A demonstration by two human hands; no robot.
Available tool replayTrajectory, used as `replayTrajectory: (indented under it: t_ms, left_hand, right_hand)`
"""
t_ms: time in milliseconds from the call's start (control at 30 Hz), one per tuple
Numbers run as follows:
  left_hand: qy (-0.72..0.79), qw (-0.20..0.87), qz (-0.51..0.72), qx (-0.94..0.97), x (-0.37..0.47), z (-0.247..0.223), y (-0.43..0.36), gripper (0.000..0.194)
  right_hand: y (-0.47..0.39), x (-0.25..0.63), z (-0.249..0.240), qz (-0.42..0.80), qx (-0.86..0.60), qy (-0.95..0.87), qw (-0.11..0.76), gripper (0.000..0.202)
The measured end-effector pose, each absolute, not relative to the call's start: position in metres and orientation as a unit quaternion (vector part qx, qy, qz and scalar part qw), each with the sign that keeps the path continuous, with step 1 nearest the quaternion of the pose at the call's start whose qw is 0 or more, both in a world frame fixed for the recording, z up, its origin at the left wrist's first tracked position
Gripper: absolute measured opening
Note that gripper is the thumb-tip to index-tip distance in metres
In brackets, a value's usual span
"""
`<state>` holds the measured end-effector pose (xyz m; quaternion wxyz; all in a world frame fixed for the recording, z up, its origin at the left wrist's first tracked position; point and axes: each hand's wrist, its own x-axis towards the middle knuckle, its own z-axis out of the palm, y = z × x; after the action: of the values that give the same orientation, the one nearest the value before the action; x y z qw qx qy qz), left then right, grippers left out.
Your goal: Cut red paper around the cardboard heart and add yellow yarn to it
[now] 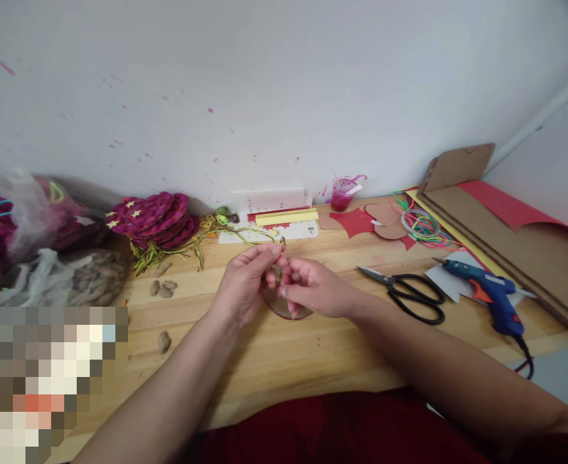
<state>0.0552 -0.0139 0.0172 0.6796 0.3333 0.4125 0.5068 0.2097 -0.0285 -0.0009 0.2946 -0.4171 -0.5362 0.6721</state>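
Note:
My left hand (247,280) and my right hand (313,287) meet over the middle of the wooden table. Fingers of both are pinched round a thin olive-green strand (278,274), whose end sticks up above the fingertips. Under the hands lies a round brown disc (291,309), mostly covered by them. Behind the hands, olive and yellow cords (199,245) trail over the table beside a white card (307,229) with a yellow strip (286,217) on it.
Dark red peanut-covered discs (160,219) are stacked at the left, near a bag of peanuts (88,277) and loose peanuts (164,341). Black-handled scissors (409,290), a blue glue gun (501,296), coloured cords (423,225), a red cup (342,195) and cardboard (516,238) stand rightward.

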Motion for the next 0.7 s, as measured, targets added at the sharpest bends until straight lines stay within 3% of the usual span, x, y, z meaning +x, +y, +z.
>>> replayTrajectory:
  t_ms: [167,433,700]
  left_hand:
    - [0.415,0.676,0.510,0.333,0.056,0.019,-0.014,0.031]
    - [0.421,0.677,0.488,0.356,0.057,0.017,-0.016,0.029]
    - [0.424,0.685,0.457,0.377,0.058,0.014,-0.017,0.029]
  right_hand:
    - [-0.022,0.214,0.003,0.661,-0.398,-0.543,0.332,0.014]
    - [-0.016,0.219,0.001,0.613,-0.405,-0.501,0.457,0.035]
    - [-0.015,0.217,0.004,0.616,-0.406,-0.443,0.509,0.035]
